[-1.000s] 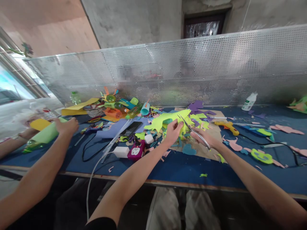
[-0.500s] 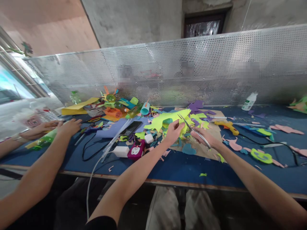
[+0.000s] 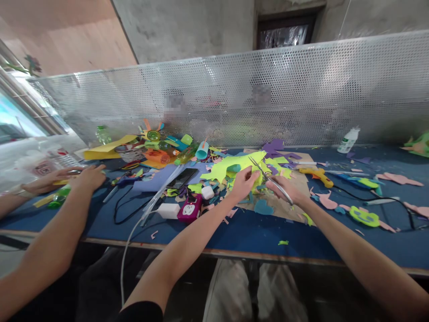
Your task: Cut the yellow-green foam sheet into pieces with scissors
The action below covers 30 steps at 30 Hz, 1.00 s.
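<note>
My left hand (image 3: 244, 182) pinches the lower edge of a bright yellow-green sheet (image 3: 219, 166), which looks like craft paper or foam with cut, uneven edges. In my right hand (image 3: 284, 189) is a pair of scissors (image 3: 277, 184), its blades pointing up and left at the right part of the sheet. Whether the blades touch the sheet is hard to tell. Beneath both hands lie many coloured scraps and a brown paper (image 3: 298, 203). A teal scrap (image 3: 263, 207) rests just below my hands.
A yellow glue gun (image 3: 317, 175) with a black cord lies to the right. Left of my arm are a magenta power adapter (image 3: 190, 209) and a phone (image 3: 182, 178). Another person's hands (image 3: 87, 178) hold a green bottle (image 3: 59, 197) at far left. A perforated metal screen (image 3: 228, 103) stands behind.
My hands, the sheet and the scissors stay nearly in place. The view has shifted slightly. At far left, the other person's hands and the green bottle have moved a little.
</note>
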Available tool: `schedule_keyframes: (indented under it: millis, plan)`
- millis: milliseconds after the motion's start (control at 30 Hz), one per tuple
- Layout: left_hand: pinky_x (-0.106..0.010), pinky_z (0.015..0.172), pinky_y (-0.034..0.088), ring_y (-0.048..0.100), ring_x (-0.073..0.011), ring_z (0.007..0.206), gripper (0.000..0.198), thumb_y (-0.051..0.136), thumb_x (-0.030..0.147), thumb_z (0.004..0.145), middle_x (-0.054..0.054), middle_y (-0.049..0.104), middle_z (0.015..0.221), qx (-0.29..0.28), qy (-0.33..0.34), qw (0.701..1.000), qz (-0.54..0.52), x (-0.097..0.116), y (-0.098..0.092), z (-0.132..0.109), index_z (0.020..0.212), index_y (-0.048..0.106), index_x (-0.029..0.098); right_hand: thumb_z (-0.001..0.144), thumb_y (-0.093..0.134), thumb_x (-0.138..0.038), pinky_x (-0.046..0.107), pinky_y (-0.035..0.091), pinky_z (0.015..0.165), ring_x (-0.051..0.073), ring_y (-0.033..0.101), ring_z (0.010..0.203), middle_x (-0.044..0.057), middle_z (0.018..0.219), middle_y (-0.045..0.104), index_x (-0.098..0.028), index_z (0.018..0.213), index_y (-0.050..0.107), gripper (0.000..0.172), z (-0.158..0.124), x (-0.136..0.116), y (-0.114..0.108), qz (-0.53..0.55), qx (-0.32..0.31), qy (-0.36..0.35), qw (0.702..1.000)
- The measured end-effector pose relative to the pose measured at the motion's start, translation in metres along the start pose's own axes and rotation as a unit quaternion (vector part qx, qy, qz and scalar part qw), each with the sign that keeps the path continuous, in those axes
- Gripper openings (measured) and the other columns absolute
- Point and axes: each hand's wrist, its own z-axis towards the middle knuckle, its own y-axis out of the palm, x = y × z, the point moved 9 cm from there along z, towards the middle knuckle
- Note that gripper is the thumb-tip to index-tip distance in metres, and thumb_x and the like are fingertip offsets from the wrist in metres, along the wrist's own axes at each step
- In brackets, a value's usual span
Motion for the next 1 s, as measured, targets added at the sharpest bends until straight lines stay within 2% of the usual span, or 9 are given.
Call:
schedule_keyframes:
  millis: [167, 267, 367, 433, 500, 600, 700, 800, 1000]
  plan:
    - [-0.024, 0.053, 0.039, 0.032, -0.0082, 0.055, 0.054, 0.069, 0.060, 0.086, 0.006, 0.023, 0.068, 0.011, -0.062, 0.993, -0.100, -0.003, 0.001, 0.000, 0.074, 0.032, 0.022, 0.090, 0.048, -0.057, 0.029, 0.026, 0.050, 0.013, 0.040, 0.050, -0.003, 0.055, 0.045, -0.021, 0.065, 0.046, 0.044, 0.003, -0.003, -0.010, -0.053, 0.041, 0.022, 0.997]
    - [-0.026, 0.054, 0.051, 0.045, -0.0089, 0.054, 0.052, 0.075, 0.063, 0.079, 0.006, 0.036, 0.070, 0.039, -0.114, 0.976, -0.180, -0.011, -0.001, -0.001, 0.087, 0.042, 0.022, 0.086, 0.055, -0.056, 0.029, 0.023, 0.050, 0.012, 0.038, 0.050, -0.004, 0.054, 0.041, -0.021, 0.062, 0.044, 0.044, 0.003, 0.000, -0.011, -0.078, 0.052, 0.043, 0.995]
    - [-0.027, 0.054, 0.055, 0.051, -0.0100, 0.057, 0.052, 0.077, 0.060, 0.077, 0.003, 0.048, 0.077, 0.058, -0.131, 0.971, -0.194, -0.015, -0.003, -0.002, 0.099, 0.049, 0.022, 0.084, 0.058, -0.056, 0.028, 0.022, 0.051, 0.012, 0.037, 0.051, -0.005, 0.054, 0.040, -0.021, 0.062, 0.043, 0.044, 0.004, 0.002, -0.010, -0.078, 0.053, 0.049, 0.994]
    - [-0.025, 0.052, 0.053, 0.046, -0.0087, 0.056, 0.049, 0.076, 0.060, 0.079, 0.003, 0.044, 0.075, 0.061, -0.119, 0.974, -0.183, -0.012, -0.005, -0.002, 0.090, 0.049, 0.021, 0.084, 0.058, -0.057, 0.028, 0.022, 0.051, 0.012, 0.036, 0.051, -0.005, 0.055, 0.040, -0.021, 0.062, 0.043, 0.044, 0.004, 0.001, -0.010, -0.077, 0.051, 0.046, 0.995]
    - [-0.023, 0.049, 0.049, 0.036, -0.0076, 0.055, 0.051, 0.073, 0.062, 0.081, 0.004, 0.033, 0.070, 0.058, -0.099, 0.979, -0.167, -0.008, -0.007, -0.001, 0.077, 0.043, 0.021, 0.085, 0.057, -0.057, 0.029, 0.022, 0.051, 0.012, 0.035, 0.051, -0.004, 0.055, 0.039, -0.021, 0.063, 0.043, 0.044, 0.003, -0.001, -0.010, -0.074, 0.044, 0.041, 0.995]
    - [-0.022, 0.048, 0.040, 0.026, -0.0083, 0.055, 0.057, 0.067, 0.065, 0.085, 0.005, 0.023, 0.066, 0.054, -0.067, 0.987, -0.135, -0.001, -0.010, -0.001, 0.070, 0.034, 0.021, 0.087, 0.052, -0.059, 0.028, 0.027, 0.052, 0.013, 0.038, 0.052, -0.004, 0.057, 0.043, -0.021, 0.070, 0.050, 0.042, 0.001, -0.004, -0.005, -0.029, 0.000, 0.033, 0.999]
    - [-0.024, 0.051, 0.030, 0.024, -0.0094, 0.057, 0.056, 0.064, 0.061, 0.089, 0.005, 0.022, 0.065, 0.052, -0.026, 0.995, -0.078, 0.005, -0.014, 0.001, 0.068, 0.031, 0.021, 0.089, 0.047, -0.061, 0.029, 0.033, 0.053, 0.016, 0.044, 0.054, -0.002, 0.060, 0.048, -0.021, 0.080, 0.054, 0.042, -0.002, -0.008, 0.001, 0.030, -0.051, 0.022, 0.998]
    - [-0.028, 0.056, 0.023, 0.024, -0.0102, 0.058, 0.055, 0.060, 0.057, 0.093, 0.004, 0.022, 0.064, 0.026, 0.011, 0.999, -0.020, 0.010, -0.012, 0.002, 0.067, 0.030, 0.020, 0.088, 0.048, -0.063, 0.031, 0.035, 0.055, 0.017, 0.046, 0.056, -0.001, 0.063, 0.050, -0.021, 0.084, 0.055, 0.042, -0.003, -0.007, 0.003, 0.040, -0.066, 0.028, 0.997]
    - [-0.030, 0.057, 0.018, 0.023, -0.0111, 0.058, 0.056, 0.059, 0.060, 0.093, 0.004, 0.021, 0.064, -0.009, 0.018, 1.000, 0.004, 0.012, -0.006, 0.001, 0.068, 0.028, 0.021, 0.085, 0.047, -0.067, 0.031, 0.038, 0.054, 0.018, 0.049, 0.054, -0.001, 0.061, 0.051, -0.023, 0.080, 0.055, 0.045, -0.004, -0.012, -0.001, 0.046, -0.076, 0.036, 0.995]
